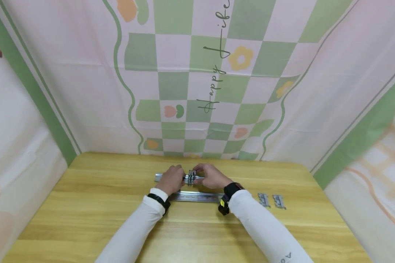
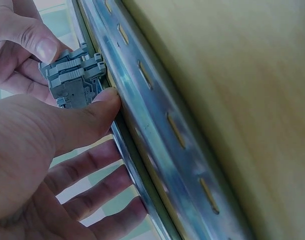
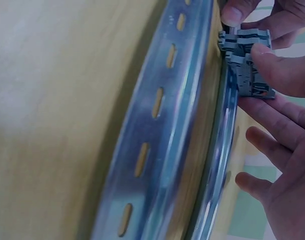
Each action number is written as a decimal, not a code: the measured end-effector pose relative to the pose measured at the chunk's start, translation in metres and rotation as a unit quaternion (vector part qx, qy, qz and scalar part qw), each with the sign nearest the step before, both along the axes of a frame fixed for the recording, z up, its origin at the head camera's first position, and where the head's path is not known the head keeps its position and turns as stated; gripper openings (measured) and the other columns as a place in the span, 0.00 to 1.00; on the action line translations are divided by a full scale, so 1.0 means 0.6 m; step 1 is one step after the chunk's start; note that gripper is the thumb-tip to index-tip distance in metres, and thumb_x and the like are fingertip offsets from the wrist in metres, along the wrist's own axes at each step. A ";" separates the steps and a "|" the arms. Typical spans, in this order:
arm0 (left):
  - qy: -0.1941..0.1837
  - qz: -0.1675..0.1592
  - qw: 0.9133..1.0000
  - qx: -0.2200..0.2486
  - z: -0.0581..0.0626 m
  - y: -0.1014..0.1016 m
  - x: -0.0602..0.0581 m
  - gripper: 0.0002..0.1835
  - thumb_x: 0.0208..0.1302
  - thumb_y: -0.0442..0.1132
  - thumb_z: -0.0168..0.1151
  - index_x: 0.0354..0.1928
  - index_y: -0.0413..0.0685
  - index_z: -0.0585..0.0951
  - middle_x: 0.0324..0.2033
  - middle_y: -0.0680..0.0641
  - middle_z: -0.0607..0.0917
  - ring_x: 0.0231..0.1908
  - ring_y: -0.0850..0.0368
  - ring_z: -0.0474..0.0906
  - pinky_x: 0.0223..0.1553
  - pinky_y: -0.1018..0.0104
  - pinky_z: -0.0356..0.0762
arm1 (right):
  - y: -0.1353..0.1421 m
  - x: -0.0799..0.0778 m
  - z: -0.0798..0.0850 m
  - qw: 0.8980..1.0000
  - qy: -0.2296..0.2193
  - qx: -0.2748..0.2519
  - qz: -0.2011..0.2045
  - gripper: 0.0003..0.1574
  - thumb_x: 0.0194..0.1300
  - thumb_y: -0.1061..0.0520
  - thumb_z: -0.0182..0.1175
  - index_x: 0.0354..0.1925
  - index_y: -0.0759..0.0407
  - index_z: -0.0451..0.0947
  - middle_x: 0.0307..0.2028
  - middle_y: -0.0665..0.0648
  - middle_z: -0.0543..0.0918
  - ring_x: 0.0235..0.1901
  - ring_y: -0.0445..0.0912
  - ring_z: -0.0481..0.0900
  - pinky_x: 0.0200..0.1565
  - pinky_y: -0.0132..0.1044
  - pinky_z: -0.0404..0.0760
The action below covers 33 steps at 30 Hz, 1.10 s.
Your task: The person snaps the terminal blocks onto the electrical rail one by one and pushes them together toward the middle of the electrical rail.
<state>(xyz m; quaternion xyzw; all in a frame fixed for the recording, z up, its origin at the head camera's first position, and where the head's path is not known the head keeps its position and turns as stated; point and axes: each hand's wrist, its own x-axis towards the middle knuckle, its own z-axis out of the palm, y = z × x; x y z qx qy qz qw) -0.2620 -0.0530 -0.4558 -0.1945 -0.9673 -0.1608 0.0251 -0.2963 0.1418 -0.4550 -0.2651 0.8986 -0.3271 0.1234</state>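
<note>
Several grey terminal blocks sit side by side on a metal DIN rail, between the two hands. My left hand grips this rail just left of the blocks. In the left wrist view its thumb presses at the rail beside them, the other fingers lying behind. The right hand pinches the outer block from the right. Its thumb rests on the block's edge in the right wrist view, with a finger under the far side and the remaining fingers spread. Part of the rail is hidden by the hands.
A second, slotted DIN rail lies on the wooden table nearer the body, under the wrists. Right of the right forearm lie two loose terminal blocks, one beside the other. A patterned cloth hangs behind the table.
</note>
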 end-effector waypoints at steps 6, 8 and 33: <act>0.000 0.001 1.000 0.001 0.005 0.000 0.001 0.06 0.50 0.38 0.65 0.25 0.48 0.76 0.29 0.50 0.72 0.32 0.53 0.69 0.31 0.61 0.72 | -0.002 0.006 0.002 1.000 0.017 0.014 -0.006 0.27 0.54 0.52 0.65 0.53 0.53 0.71 0.47 0.50 0.78 0.50 0.45 0.73 0.52 0.38 0.70; -0.001 0.001 1.000 0.001 0.007 -0.001 0.002 0.06 0.50 0.38 0.65 0.25 0.48 0.76 0.29 0.50 0.72 0.32 0.53 0.69 0.31 0.61 0.72 | -0.003 0.007 0.001 0.999 0.035 0.022 -0.003 0.28 0.55 0.51 0.64 0.53 0.54 0.71 0.46 0.50 0.78 0.49 0.45 0.74 0.50 0.37 0.71; -0.007 -0.003 1.000 -0.002 0.001 0.001 0.001 0.05 0.51 0.38 0.65 0.25 0.50 0.77 0.30 0.51 0.73 0.34 0.53 0.69 0.33 0.60 0.72 | 0.006 0.029 -0.016 0.981 0.185 0.055 0.021 0.31 0.56 0.48 0.63 0.56 0.56 0.70 0.49 0.52 0.78 0.67 0.53 0.55 0.61 0.61 0.45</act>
